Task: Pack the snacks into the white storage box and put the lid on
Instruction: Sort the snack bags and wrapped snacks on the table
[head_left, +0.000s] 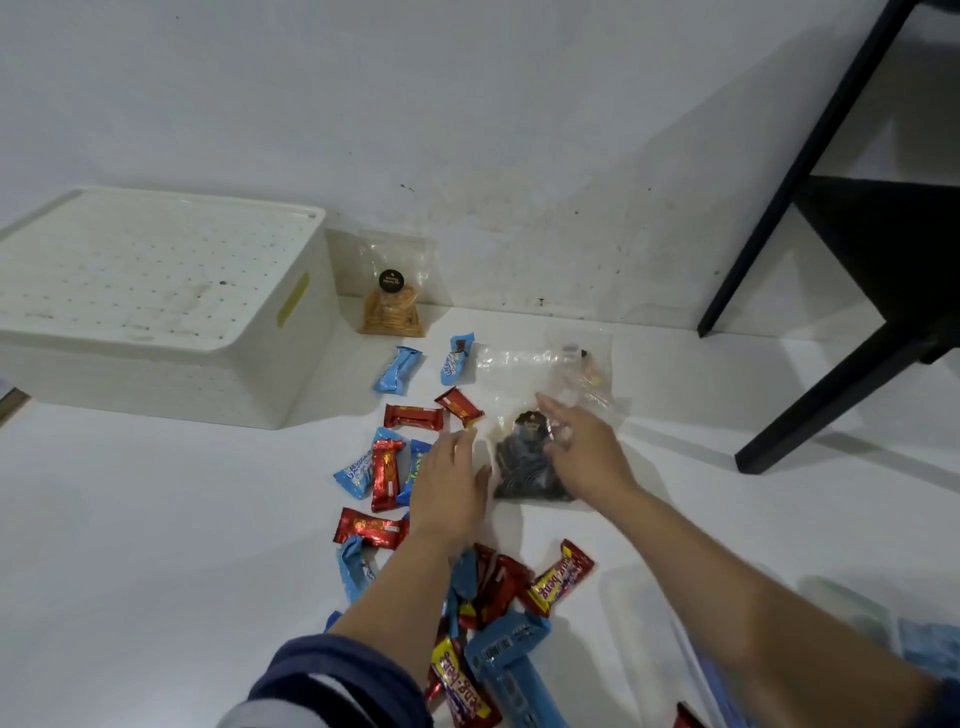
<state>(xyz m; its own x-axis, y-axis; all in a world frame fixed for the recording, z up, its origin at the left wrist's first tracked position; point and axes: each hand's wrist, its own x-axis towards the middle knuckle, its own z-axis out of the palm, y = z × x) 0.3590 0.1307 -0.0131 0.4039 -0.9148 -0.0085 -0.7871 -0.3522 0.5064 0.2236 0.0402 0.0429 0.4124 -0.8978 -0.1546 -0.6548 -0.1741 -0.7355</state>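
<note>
The white storage box (156, 332) stands on the floor at the left with its dotted lid (145, 265) on top. Several red and blue snack bars (387, 470) lie scattered in front of it, and more pile up near me (498, 587). A clear bag of dark cookies (524, 467) lies in the middle. My left hand (452, 488) hovers flat just left of this bag, fingers apart. My right hand (582, 452) reaches over the bag's right side, fingers spread and touching the plastic. A clear bag of yellow crackers (390, 306) leans on the wall beside the box.
Another clear, mostly flat bag (571, 364) lies beyond the cookie bag. A black table leg and frame (831, 364) stand at the right. The white wall runs close behind everything. Blue and clear packaging (883, 639) sits at the lower right.
</note>
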